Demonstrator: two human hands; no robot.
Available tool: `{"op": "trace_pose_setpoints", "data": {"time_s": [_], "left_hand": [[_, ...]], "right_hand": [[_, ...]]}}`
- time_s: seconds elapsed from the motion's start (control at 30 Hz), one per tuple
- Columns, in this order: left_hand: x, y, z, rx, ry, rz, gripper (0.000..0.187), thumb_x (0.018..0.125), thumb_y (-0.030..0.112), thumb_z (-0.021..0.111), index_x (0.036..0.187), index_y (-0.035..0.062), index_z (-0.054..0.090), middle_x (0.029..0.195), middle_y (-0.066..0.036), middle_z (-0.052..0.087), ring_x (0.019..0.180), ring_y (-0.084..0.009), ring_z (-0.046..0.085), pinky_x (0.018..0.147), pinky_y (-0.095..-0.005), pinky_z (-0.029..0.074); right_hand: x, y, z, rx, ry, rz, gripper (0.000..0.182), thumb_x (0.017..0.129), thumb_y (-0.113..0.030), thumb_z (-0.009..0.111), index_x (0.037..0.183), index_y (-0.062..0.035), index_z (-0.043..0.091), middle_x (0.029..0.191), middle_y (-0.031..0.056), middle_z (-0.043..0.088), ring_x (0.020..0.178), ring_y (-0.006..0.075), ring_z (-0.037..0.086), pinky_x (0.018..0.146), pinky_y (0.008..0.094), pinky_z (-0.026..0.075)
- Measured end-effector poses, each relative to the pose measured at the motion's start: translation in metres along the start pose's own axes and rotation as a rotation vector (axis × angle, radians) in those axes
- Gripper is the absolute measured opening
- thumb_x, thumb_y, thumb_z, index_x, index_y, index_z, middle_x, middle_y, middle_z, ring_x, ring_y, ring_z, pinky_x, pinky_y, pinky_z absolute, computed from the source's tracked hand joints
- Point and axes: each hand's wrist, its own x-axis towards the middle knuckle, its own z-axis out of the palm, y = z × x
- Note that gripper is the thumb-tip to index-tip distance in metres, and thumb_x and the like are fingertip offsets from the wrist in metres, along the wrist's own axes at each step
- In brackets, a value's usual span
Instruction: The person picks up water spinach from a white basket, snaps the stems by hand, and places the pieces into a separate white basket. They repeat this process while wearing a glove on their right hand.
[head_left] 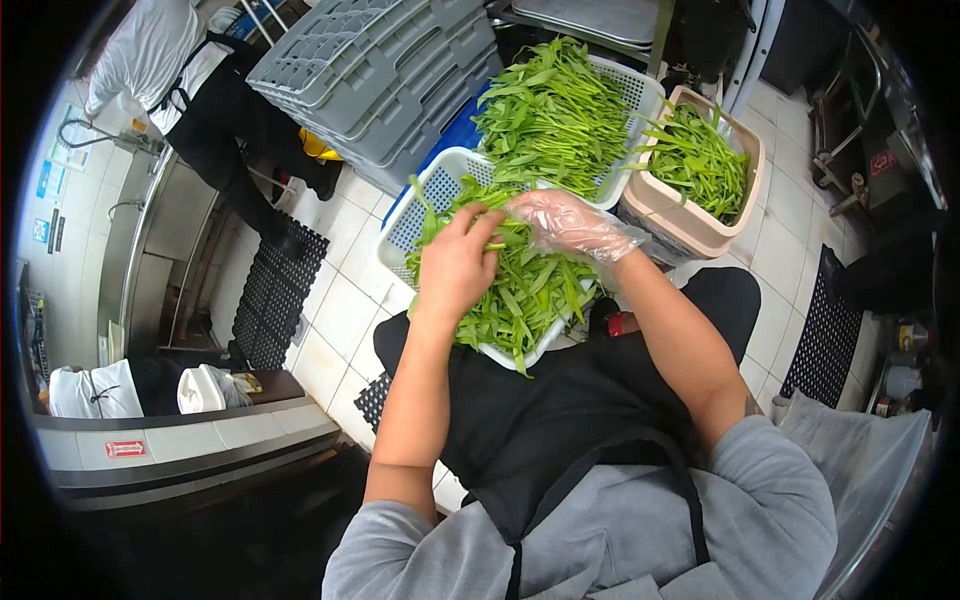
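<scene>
While both hands work in the pile of leafy greens (520, 285), that pile lies in a white perforated basket (425, 205) resting across the person's lap, and everything else is placed here from that basket. The left hand (455, 265), bare, presses down on the near-left part of the greens with its fingers (480, 228) held close together and curled over the stems; whether they pinch a single stem cannot be told. The right hand (570, 222), in a clear plastic glove, lies just beyond it at the far edge of the pile, its fingers loosely bent over the leaves, and what they grip is hidden under the glove. Judging by how things lie, the sorting looks partly done: a second white basket (640, 90) touching the far side of the lap basket is heaped with greens, and a beige tub (665, 215) to the far right holds a smaller lot, while the lap basket remains well filled. Beyond the lap basket to the left stand stacked grey crates (380, 70). Farther left, on the tiled floor (345, 310), another person in a dark apron (215, 110) stands at a steel sink (150, 230).
</scene>
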Motion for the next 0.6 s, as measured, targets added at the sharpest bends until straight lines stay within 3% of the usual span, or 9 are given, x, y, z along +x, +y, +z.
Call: {"op": "trace_pose_setpoints", "data": {"time_s": [0.03, 0.23, 0.33, 0.37, 0.47, 0.5, 0.6], "left_hand": [[0.002, 0.002, 0.001, -0.004, 0.007, 0.050, 0.032, 0.089, 0.011, 0.070, 0.121, 0.0120, 0.071, 0.113, -0.012, 0.071, 0.100, -0.0352, 0.071, 0.084, -0.0459, 0.057], [0.007, -0.009, 0.012, 0.024, -0.102, 0.021, 0.026, 0.088, 0.014, 0.070, 0.113, 0.0095, 0.074, 0.104, -0.013, 0.073, 0.094, -0.0352, 0.071, 0.084, -0.0464, 0.057], [0.007, -0.009, 0.008, 0.018, -0.135, -0.057, 0.022, 0.088, 0.015, 0.069, 0.108, 0.0077, 0.075, 0.100, -0.013, 0.074, 0.092, -0.0354, 0.071, 0.083, -0.0466, 0.057], [0.006, -0.007, 0.006, 0.020, -0.149, -0.065, 0.021, 0.089, 0.016, 0.069, 0.107, 0.0075, 0.075, 0.100, -0.013, 0.074, 0.092, -0.0355, 0.071, 0.083, -0.0467, 0.057], [0.005, 0.001, 0.002, 0.082, -0.233, -0.061, 0.018, 0.089, 0.017, 0.067, 0.103, 0.0074, 0.075, 0.100, -0.013, 0.074, 0.092, -0.0357, 0.071, 0.081, -0.0473, 0.057], [0.005, 0.001, 0.004, 0.141, -0.283, -0.047, 0.017, 0.090, 0.018, 0.067, 0.101, 0.0075, 0.075, 0.100, -0.013, 0.074, 0.092, -0.0358, 0.072, 0.081, -0.0474, 0.057], [-0.003, 0.002, 0.008, 0.229, -0.352, -0.031, 0.015, 0.091, 0.018, 0.066, 0.097, 0.0066, 0.073, 0.097, -0.014, 0.075, 0.091, -0.0368, 0.072, 0.079, -0.0474, 0.058]], "right_hand": [[0.001, 0.001, 0.000, 0.018, 0.003, -0.048, 0.038, 0.107, -0.032, 0.059, 0.127, -0.0012, 0.069, 0.105, 0.0094, 0.071, 0.086, 0.0183, 0.062, 0.081, 0.0357, 0.054], [-0.012, -0.038, -0.006, 0.150, -0.095, 0.227, 0.038, 0.106, -0.027, 0.060, 0.131, -0.0004, 0.067, 0.104, 0.0079, 0.071, 0.089, 0.0148, 0.063, 0.083, 0.0326, 0.054], [-0.016, -0.028, -0.004, 0.098, -0.125, 0.138, 0.035, 0.102, -0.021, 0.063, 0.129, -0.0015, 0.069, 0.100, 0.0098, 0.075, 0.089, 0.0181, 0.069, 0.085, 0.0335, 0.055], [-0.020, -0.028, -0.006, -0.147, -0.082, 0.046, 0.032, 0.097, -0.018, 0.064, 0.123, -0.0011, 0.071, 0.099, 0.0140, 0.075, 0.090, 0.0253, 0.072, 0.085, 0.0387, 0.056], [-0.024, -0.030, -0.002, -0.465, -0.027, -0.135, 0.026, 0.097, -0.019, 0.065, 0.114, -0.0007, 0.073, 0.100, 0.0190, 0.074, 0.091, 0.0355, 0.072, 0.085, 0.0445, 0.056], [-0.028, -0.038, 0.001, -0.456, -0.003, -0.186, 0.017, 0.093, -0.016, 0.064, 0.097, -0.0007, 0.072, 0.095, 0.0213, 0.072, 0.093, 0.0387, 0.070, 0.085, 0.0476, 0.055], [-0.026, -0.042, 0.017, -0.884, -0.114, -0.078, 0.011, 0.088, -0.014, 0.065, 0.085, -0.0033, 0.066, 0.086, 0.0195, 0.068, 0.089, 0.0349, 0.070, 0.082, 0.0492, 0.054]]}}
